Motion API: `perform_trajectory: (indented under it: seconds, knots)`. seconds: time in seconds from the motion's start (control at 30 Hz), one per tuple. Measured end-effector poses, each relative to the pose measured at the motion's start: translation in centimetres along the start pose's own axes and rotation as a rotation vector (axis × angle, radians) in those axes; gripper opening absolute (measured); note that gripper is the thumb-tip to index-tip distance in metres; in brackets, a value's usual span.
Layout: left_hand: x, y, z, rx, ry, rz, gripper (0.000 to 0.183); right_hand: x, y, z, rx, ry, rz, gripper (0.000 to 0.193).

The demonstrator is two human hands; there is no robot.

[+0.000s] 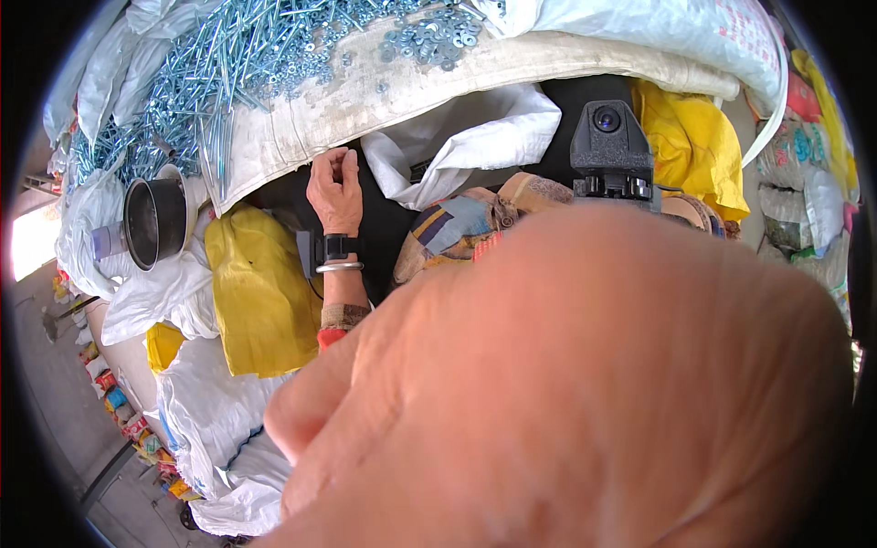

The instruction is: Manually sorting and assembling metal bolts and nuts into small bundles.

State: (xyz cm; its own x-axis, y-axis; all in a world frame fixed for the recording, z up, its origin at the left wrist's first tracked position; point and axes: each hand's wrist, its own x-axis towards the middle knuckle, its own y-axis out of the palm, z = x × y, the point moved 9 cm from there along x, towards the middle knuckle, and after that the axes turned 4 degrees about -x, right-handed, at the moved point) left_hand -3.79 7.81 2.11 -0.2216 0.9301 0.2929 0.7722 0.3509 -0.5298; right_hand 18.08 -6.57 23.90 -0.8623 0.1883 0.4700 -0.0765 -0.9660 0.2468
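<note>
My left hand (335, 190) rests with curled fingers at the near edge of a stained off-white sheet (356, 100). Whether anything is inside those fingers is hidden. On that wrist sit a black strap with a small device and a metal bangle (340, 267). My right hand (566, 393) looms very close, blurred, and fills the lower right; its fingers cannot be made out. Just beyond it shows a black camera (607, 137) on a mount. A heap of long metal bolts (242, 50) lies on the sheet, with loose washers (434, 38) to the right.
A dark round pot (155, 224) lies tipped at the left. Yellow sacks (260, 292) hang left and right. An open white sack (466, 151) lies below the sheet edge, near patterned cloth (457, 228). More white sacks (219, 402) stand lower left; several filled bags line the right.
</note>
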Motion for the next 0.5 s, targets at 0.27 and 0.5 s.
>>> perform_trajectory:
  seconds: [0.27,0.5]
  knots:
    - [0.4,0.5,0.2,-0.034,0.046,-0.016,0.013,1.2,-0.4,-1.2,0.016,0.008,-0.018,0.018]
    - [0.2,-0.2,0.1,-0.019,0.024,-0.026,0.013,2.5,0.5,1.7,0.036,-0.055,0.063,0.017]
